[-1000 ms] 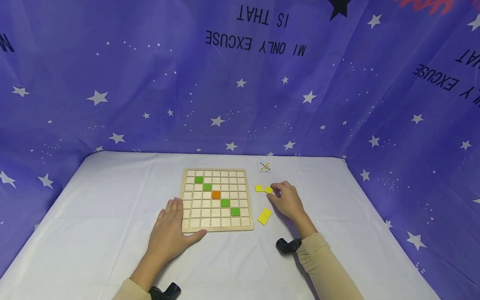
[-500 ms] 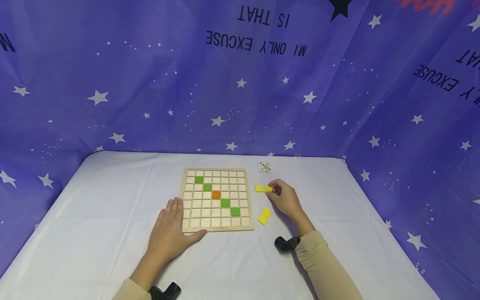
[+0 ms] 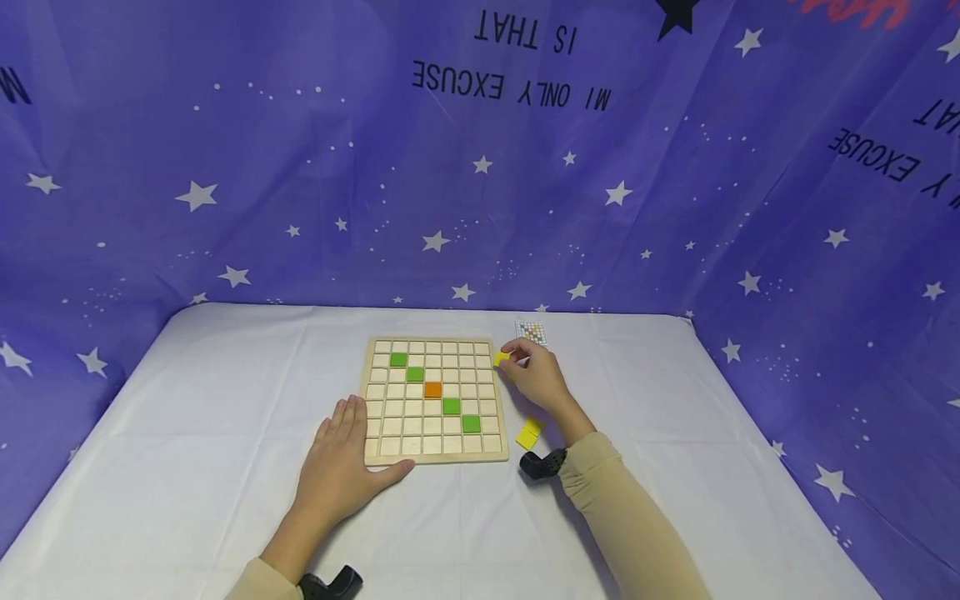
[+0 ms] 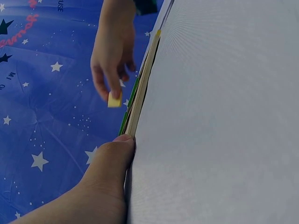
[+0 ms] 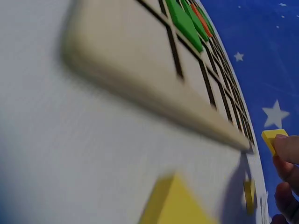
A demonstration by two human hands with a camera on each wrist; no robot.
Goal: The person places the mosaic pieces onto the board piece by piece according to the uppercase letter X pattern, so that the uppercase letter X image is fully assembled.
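Note:
A square wooden grid board (image 3: 435,457) lies on the white cloth. Along its diagonal sit several green tiles (image 3: 470,424) and one orange tile (image 3: 432,390). My left hand (image 3: 337,467) rests flat with fingers straight along the board's left edge, thumb at the near edge. Between thumb and fingertips my right hand (image 3: 542,379) pinches a yellow tile (image 3: 502,359), raised by the board's upper right edge. The left wrist view shows that same tile (image 4: 114,99) up above the board's level. Another yellow tile (image 5: 250,196) lies below the right hand, mostly hidden in the head view.
Two more yellow tiles (image 3: 529,433) lie to the right of the board, near the right wrist's black device (image 3: 543,464). A small printed grid card (image 3: 532,332) lies beyond the right hand, partly covered. A purple star-patterned curtain (image 3: 480,225) hangs behind the table.
My right hand took hold of the right-hand yellow tile of the upper pair, lifted it and moved left toward the board's edge. The left hand and board stayed in place.

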